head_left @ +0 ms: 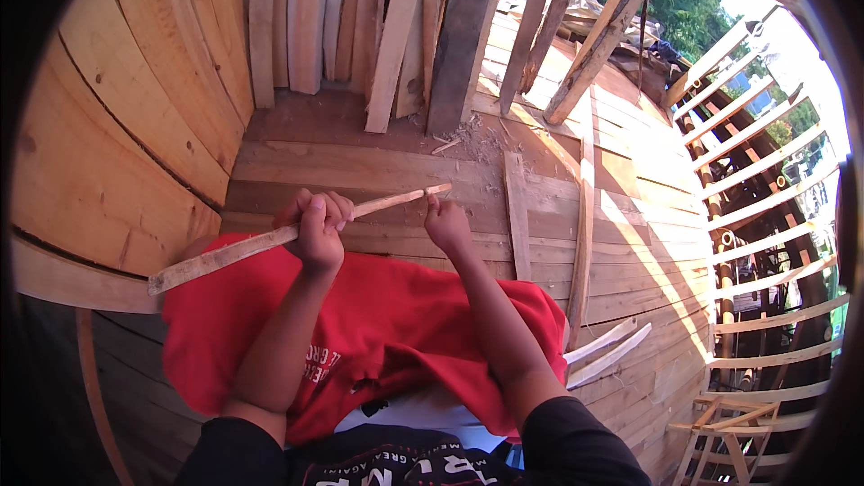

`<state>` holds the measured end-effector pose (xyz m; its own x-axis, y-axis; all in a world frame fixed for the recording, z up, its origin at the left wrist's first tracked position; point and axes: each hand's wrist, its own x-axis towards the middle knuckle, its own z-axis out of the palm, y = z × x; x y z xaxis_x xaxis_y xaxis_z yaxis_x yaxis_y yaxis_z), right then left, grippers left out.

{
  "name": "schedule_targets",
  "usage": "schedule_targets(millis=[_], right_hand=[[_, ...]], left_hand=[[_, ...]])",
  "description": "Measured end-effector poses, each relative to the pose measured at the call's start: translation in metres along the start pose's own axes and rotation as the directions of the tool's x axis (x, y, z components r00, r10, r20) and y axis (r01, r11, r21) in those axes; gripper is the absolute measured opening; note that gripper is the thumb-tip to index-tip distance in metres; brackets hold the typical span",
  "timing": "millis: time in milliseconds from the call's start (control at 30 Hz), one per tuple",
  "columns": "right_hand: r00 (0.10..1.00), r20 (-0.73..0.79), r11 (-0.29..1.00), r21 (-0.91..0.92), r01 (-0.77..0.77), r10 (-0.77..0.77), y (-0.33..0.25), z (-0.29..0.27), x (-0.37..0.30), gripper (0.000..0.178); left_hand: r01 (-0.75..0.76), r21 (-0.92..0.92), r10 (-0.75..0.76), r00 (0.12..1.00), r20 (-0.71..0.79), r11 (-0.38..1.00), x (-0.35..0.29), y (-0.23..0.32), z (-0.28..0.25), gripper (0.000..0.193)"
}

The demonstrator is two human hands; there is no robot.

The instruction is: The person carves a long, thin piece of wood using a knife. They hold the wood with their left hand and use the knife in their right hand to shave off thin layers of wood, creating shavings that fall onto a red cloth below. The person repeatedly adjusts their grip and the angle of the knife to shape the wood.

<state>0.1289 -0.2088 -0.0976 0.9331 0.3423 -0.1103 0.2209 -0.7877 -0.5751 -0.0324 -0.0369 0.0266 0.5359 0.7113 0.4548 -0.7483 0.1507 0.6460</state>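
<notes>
A long, narrow wooden strip (229, 256) slants across my lap, its wide end low on the left and its thin tip up on the right. My left hand (317, 227) is wrapped round the strip near its middle. Close to the thin tip, my right hand (448, 225) is closed, with the fingertips pinching the strip there. Whether anything small is also inside the right hand, I cannot make out. Under both forearms a red cloth (387, 315) with white lettering covers my legs.
A plank wall (144, 117) rises at the left. Upright boards (306, 18) and a dark post (459, 45) stand ahead. Loose strips (583, 216) and shavings lie on the plank floor (648, 297). A slatted railing (765, 229) runs along the right, above a small wooden stool (733, 423).
</notes>
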Motion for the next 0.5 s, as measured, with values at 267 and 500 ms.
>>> schedule_targets(millis=[267, 500], right_hand=[[0.977, 0.161, 0.989, 0.077, 0.128, -0.139, -0.011, -0.008, -0.004, 0.058], [0.966, 0.026, 0.956, 0.151, 0.251, -0.258, -0.051, 0.0, -0.02, 0.056]], left_hand=[[-0.015, 0.013, 0.015, 1.0, -0.021, 1.0, -0.004, -0.001, -0.003, 0.033], [0.001, 0.025, 0.004, 0.977, -0.212, 1.0, -0.001, -0.001, -0.007, 0.032]])
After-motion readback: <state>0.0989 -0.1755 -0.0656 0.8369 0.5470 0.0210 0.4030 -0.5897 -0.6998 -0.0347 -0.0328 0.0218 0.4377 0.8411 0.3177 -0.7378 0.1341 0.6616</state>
